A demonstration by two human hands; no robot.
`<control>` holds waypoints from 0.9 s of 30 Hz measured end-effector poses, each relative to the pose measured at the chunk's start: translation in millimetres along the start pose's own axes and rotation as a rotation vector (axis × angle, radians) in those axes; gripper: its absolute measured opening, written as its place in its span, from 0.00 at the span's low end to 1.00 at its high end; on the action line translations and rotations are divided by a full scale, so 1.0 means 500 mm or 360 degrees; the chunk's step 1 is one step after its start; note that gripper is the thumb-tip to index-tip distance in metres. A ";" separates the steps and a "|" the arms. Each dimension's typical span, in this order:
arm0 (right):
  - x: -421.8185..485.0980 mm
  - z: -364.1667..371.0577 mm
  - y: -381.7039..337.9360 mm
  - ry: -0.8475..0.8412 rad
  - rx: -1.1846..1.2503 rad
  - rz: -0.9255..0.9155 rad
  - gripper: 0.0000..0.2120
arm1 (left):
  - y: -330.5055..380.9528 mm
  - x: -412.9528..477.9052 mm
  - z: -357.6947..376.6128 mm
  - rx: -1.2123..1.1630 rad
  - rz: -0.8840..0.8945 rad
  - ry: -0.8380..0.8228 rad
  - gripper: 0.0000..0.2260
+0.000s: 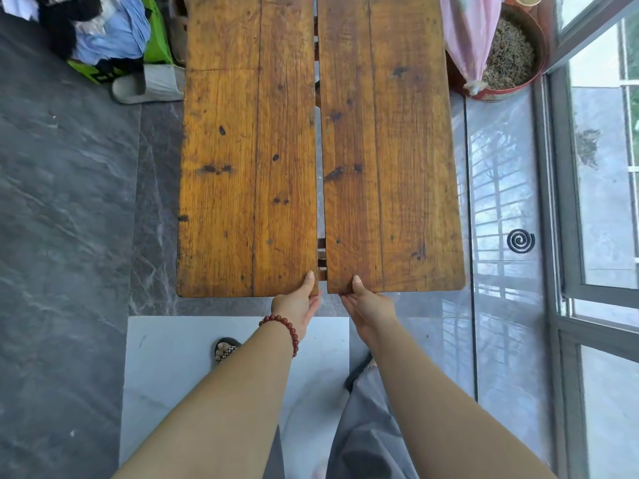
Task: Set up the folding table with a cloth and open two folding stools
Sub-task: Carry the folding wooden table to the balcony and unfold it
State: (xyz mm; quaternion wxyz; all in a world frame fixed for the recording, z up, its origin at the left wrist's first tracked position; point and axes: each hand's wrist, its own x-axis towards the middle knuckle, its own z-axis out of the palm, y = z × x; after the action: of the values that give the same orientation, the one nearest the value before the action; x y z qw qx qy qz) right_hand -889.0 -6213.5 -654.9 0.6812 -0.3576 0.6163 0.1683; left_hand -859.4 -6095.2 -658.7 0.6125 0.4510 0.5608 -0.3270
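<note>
The folding table stands in front of me with its two worn orange-brown wooden leaves, the left leaf [249,150] and the right leaf [390,150], lying nearly flat with a narrow gap between them. My left hand [299,304], with a red bead bracelet on the wrist, grips the near inner corner of the left leaf, thumb on top. My right hand [366,302] grips the near inner corner of the right leaf the same way. Parts of the table frame show through the gap. No cloth lies on the table and no stools are in view.
A heap of clothes on a green bag [103,36] and a grey slipper [148,86] lie at the far left. A red tub of dry plant matter [511,60] with pink fabric [466,36] stands far right. A mosquito coil [520,240] sits by the glass door [587,202].
</note>
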 end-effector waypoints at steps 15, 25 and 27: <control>0.029 0.016 0.078 -0.0013 -0.0098 -0.0019 0.18 | 0.007 0.010 -0.040 0.0110 0.0037 -0.0044 0.22; 0.023 0.015 0.097 -0.0037 -0.0038 -0.0119 0.11 | -0.004 0.019 -0.045 0.0110 0.0064 -0.0034 0.22; 0.025 0.014 0.102 -0.0048 -0.0047 -0.0134 0.14 | -0.006 0.020 -0.050 0.0111 0.0066 -0.0038 0.21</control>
State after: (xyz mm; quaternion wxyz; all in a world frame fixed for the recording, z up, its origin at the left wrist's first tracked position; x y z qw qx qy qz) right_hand -916.0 -6176.3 -681.2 0.6915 -0.3905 0.5878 0.1541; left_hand -870.6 -6072.4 -668.1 0.6097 0.4798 0.5322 -0.3390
